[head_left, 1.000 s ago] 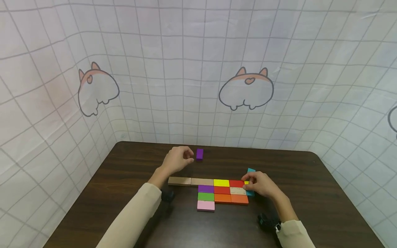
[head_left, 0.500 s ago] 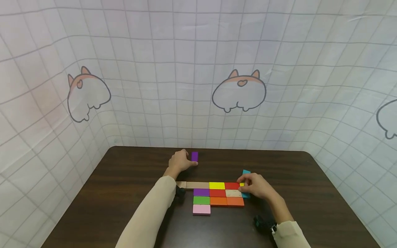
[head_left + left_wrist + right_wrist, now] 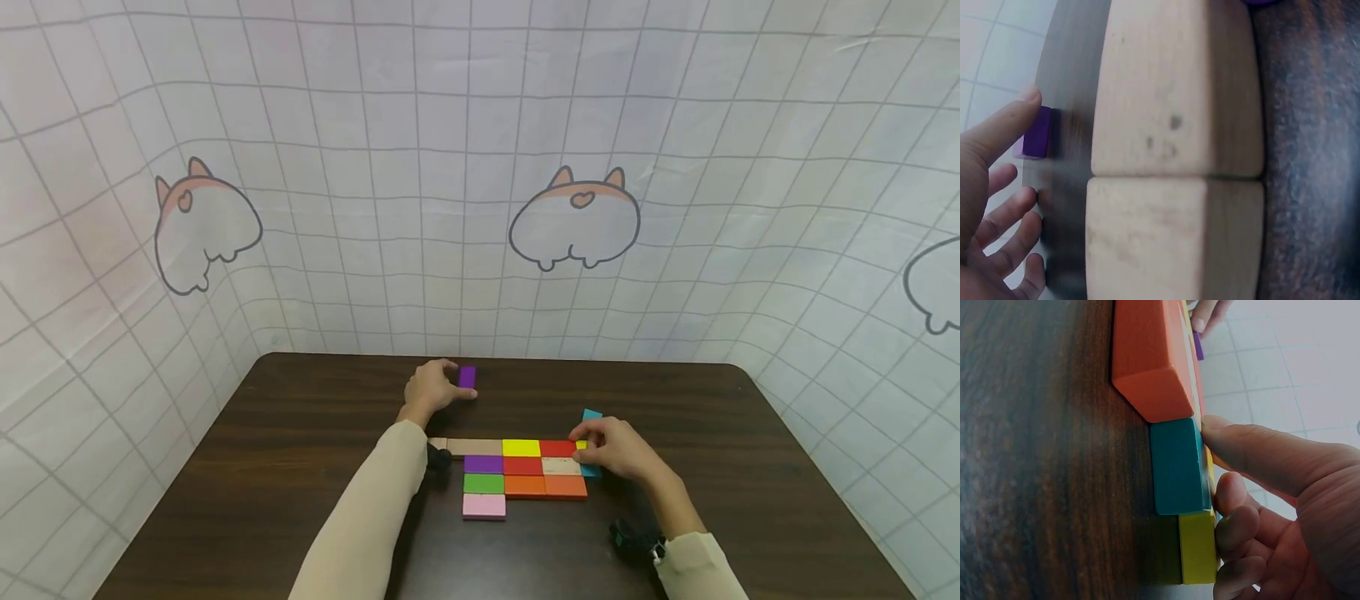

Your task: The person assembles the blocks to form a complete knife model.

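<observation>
At the back of the table, a purple block [image 3: 467, 377] lies beside my left hand [image 3: 431, 389]. Its thumb and fingers are spread around the block without closing on it. My right hand [image 3: 618, 446] pinches a small yellow block [image 3: 581, 445] at the right end of the coloured pattern, mostly hidden by the fingers. Teal blocks lie against that hand, one teal block [image 3: 1179, 465] just under the thumb in the right wrist view. Another yellow block [image 3: 1197, 550] shows below it. The pattern holds red, white and orange blocks [image 3: 565, 487], laid flat and touching.
Two plain wooden blocks [image 3: 474, 447] extend the top row leftward, below the left wrist. A purple block [image 3: 483, 464], a green block [image 3: 483, 483] and a pink block [image 3: 483, 505] form the left column. A patterned cloth [image 3: 375, 250] stands behind the dark table [image 3: 225, 483].
My left hand has moved back and rightward to the purple block, and its fingers have spread around it. My right hand stays at the pattern's right end. The head view has shifted slightly.
</observation>
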### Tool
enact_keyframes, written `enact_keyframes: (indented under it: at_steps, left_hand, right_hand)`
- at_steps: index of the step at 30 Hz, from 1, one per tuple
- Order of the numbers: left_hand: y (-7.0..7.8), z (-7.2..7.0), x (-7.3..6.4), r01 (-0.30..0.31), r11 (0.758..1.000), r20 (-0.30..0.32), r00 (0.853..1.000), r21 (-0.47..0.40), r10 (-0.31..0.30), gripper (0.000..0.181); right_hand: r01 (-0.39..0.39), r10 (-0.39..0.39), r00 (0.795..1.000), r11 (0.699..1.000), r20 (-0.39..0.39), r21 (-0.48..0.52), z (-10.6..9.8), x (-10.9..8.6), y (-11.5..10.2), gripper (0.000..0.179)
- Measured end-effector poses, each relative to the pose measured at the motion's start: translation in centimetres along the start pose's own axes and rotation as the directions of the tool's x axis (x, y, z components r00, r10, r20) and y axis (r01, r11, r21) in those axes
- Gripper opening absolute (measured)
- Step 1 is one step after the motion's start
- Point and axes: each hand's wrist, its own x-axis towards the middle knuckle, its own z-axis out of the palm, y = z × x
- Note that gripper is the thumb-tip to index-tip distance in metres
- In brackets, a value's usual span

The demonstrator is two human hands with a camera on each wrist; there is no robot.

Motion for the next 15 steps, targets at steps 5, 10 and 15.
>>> enact_keyframes:
  at_steps: [5,10,15]
  left_hand:
    - [0.04,0.11,0.08,0.004,1.0,-0.005,1.0,-0.019,-0.004,0.079]
    - [-0.06,0.57,0.46,0.019,1.0,-0.01,1.0,-0.017,-0.02,0.077]
    - [-0.27,0.76,0.78,0.027,0.999,-0.02,0.999,-0.04,-0.028,0.062]
  right_hand:
    - [0.004,-0.004,1.0,1.0,0.001,0.0,0.01,0.07,0.01,0.024]
    - [-0.003,0.003,1.0,1.0,0.004,0.004,0.03,0.07,-0.03,0.025]
    - [-0.023,0.023,1.0,1.0,0.001,0.002,0.05,0.14,-0.05,0.025]
